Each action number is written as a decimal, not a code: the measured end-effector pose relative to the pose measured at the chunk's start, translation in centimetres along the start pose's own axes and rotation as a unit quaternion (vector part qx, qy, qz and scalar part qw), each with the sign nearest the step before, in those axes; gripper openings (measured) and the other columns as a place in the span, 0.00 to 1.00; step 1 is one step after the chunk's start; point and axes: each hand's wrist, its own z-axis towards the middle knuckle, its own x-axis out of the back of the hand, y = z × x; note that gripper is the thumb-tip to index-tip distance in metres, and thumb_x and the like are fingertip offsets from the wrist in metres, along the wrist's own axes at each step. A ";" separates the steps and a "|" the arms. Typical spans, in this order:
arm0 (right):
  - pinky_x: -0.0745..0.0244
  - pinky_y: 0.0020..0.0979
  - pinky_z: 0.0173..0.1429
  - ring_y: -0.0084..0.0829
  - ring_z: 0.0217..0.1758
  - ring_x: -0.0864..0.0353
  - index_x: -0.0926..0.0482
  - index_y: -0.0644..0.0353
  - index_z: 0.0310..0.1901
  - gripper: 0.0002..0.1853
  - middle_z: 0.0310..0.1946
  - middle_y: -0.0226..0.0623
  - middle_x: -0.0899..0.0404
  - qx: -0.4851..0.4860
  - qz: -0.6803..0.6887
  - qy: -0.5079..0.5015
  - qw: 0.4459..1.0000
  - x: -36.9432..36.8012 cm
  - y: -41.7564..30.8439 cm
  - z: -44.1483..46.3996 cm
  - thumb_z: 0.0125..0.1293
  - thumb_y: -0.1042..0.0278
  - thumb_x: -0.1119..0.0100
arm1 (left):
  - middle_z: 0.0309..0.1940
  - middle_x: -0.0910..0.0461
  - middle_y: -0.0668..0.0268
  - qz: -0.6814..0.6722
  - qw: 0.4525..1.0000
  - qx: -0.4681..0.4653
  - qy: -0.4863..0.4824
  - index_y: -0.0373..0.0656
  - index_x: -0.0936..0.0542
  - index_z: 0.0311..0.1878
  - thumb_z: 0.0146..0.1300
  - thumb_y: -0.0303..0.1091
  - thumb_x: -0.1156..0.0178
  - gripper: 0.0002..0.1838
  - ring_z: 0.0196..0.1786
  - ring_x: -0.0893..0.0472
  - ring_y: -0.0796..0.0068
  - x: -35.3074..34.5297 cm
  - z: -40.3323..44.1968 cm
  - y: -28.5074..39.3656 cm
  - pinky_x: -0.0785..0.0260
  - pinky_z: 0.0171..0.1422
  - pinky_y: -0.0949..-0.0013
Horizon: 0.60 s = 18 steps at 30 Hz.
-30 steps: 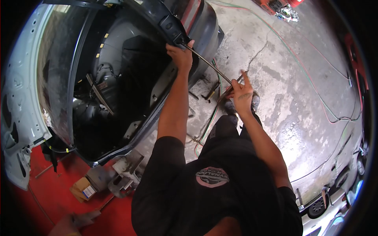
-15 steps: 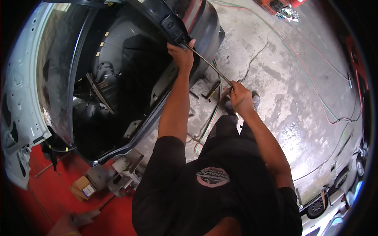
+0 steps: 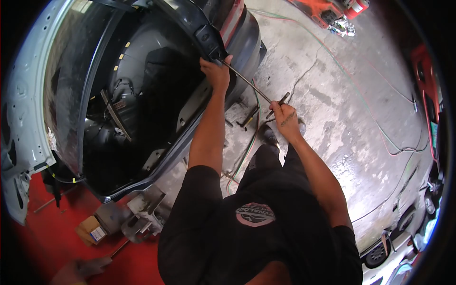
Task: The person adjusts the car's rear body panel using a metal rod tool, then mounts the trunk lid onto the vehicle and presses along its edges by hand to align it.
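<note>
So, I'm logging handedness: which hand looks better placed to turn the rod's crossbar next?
Right hand, probably: it holds the crossbar; the left hand is at the far end of the rod.

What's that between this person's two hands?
A thin metal rod spans the stretch between the left hand and the right hand, as the head view shows; concrete floor appears beneath part of it.
</note>
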 end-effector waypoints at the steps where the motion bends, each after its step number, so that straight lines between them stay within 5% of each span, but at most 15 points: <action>1: 0.30 0.41 0.36 0.45 0.28 0.21 0.20 0.71 0.34 0.24 0.23 0.54 0.23 -0.004 0.005 -0.003 1.000 -0.1 0.6 0.2 0.73 0.52 0.49 | 0.62 0.39 0.33 0.008 1.000 0.000 0.005 0.27 0.50 0.71 0.49 0.53 0.22 0.60 0.62 0.31 0.36 0.0 0.0 0.0 0.34 0.66 0.50; 4: 0.31 0.39 0.34 0.39 0.25 0.22 0.21 0.71 0.32 0.27 0.19 0.49 0.25 -0.015 0.011 -0.037 0.999 0.1 1.1 0.3 0.73 0.49 0.49 | 0.65 0.40 0.35 0.121 0.988 -0.076 0.054 0.27 0.46 0.70 0.56 0.50 0.26 0.52 0.63 0.32 0.38 0.6 -0.7 0.2 0.35 0.67 0.50; 7: 0.32 0.36 0.32 0.32 0.22 0.24 0.22 0.71 0.28 0.29 0.16 0.43 0.27 -0.041 0.023 -0.084 0.995 0.6 1.1 0.8 0.73 0.48 0.49 | 0.61 0.34 0.40 0.041 0.992 -0.061 0.098 0.27 0.41 0.69 0.63 0.47 0.32 0.43 0.62 0.30 0.40 1.4 -4.0 0.5 0.36 0.66 0.48; 9: 0.32 0.35 0.30 0.29 0.21 0.25 0.23 0.70 0.26 0.29 0.15 0.40 0.27 -0.057 0.029 -0.115 0.991 0.7 1.7 1.3 0.73 0.47 0.48 | 0.50 0.25 0.49 -0.116 0.991 0.057 0.017 0.33 0.37 0.67 0.72 0.47 0.44 0.31 0.51 0.21 0.47 0.3 -6.7 0.3 0.29 0.56 0.47; 10: 0.32 0.34 0.30 0.28 0.20 0.25 0.23 0.70 0.25 0.29 0.15 0.38 0.26 -0.060 0.029 -0.130 0.989 0.8 2.4 1.5 0.73 0.47 0.48 | 0.44 0.24 0.53 -0.261 0.950 0.169 -0.043 0.35 0.36 0.66 0.74 0.48 0.46 0.28 0.43 0.21 0.53 0.3 -7.5 2.0 0.28 0.49 0.50; 12: 0.29 0.31 0.30 0.26 0.19 0.24 0.21 0.67 0.24 0.30 0.16 0.35 0.24 -0.080 0.054 -0.169 0.981 1.5 2.0 1.8 0.72 0.46 0.48 | 0.33 0.24 0.60 -0.520 0.757 0.367 -0.151 0.41 0.33 0.64 0.77 0.48 0.52 0.23 0.29 0.22 0.64 1.0 -8.4 6.0 0.27 0.35 0.56; 15: 0.26 0.29 0.32 0.24 0.22 0.22 0.18 0.67 0.28 0.29 0.19 0.34 0.22 -0.068 0.015 -0.240 0.968 3.6 0.4 3.0 0.72 0.45 0.47 | 0.23 0.32 0.69 -0.593 0.697 0.378 -0.137 0.46 0.31 0.60 0.79 0.48 0.57 0.18 0.18 0.35 0.77 0.3 -8.6 6.7 0.40 0.21 0.68; 16: 0.25 0.28 0.35 0.23 0.26 0.20 0.16 0.68 0.41 0.24 0.23 0.35 0.19 -0.094 -0.013 -0.311 0.946 5.0 -1.0 3.8 0.72 0.49 0.44 | 0.19 0.41 0.73 -0.597 0.676 0.415 -0.119 0.46 0.31 0.58 0.79 0.48 0.55 0.17 0.17 0.44 0.82 0.4 -8.5 7.3 0.51 0.18 0.74; 18: 0.23 0.26 0.39 0.22 0.30 0.19 0.20 0.67 0.57 0.22 0.30 0.35 0.16 -0.059 0.060 -0.429 0.899 7.0 -1.0 6.1 0.70 0.59 0.41 | 0.20 0.42 0.75 -0.577 0.689 0.427 -0.104 0.47 0.29 0.59 0.79 0.47 0.56 0.17 0.18 0.45 0.83 1.0 -8.4 8.3 0.53 0.19 0.75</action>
